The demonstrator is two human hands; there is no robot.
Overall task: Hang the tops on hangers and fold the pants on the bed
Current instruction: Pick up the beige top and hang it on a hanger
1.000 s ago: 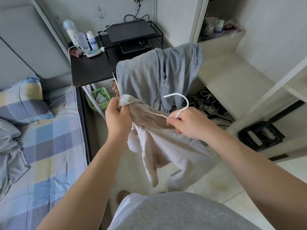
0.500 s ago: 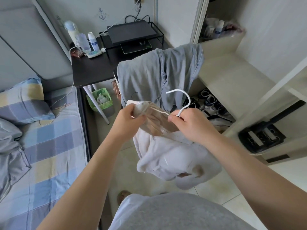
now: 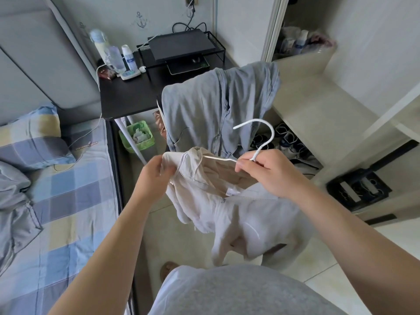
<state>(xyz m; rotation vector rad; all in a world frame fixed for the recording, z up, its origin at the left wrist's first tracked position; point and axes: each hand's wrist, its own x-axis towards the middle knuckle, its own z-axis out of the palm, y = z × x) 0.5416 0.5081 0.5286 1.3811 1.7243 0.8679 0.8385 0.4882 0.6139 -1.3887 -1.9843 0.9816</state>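
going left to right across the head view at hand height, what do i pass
checked bed sheet → left hand, gripping the cream top → right hand, pinching the white hanger → black object at the far right
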